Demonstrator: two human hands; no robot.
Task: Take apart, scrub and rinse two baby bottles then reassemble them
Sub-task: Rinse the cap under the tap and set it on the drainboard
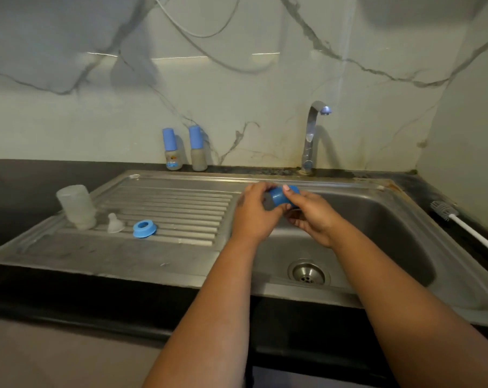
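Blue cap (282, 195), grasped by both the left hand (254, 211) and right hand (310, 212) over the sink (405, 219), should be rubbed inside and out before joining the ring (144, 229).

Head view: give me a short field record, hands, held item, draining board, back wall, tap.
hands: left hand and right hand both grip the blue cap above the sink
draining board: upturned bottle body, teat, blue ring
back wall: two capped bottles
tap: no water visible
counter right: bottle brush
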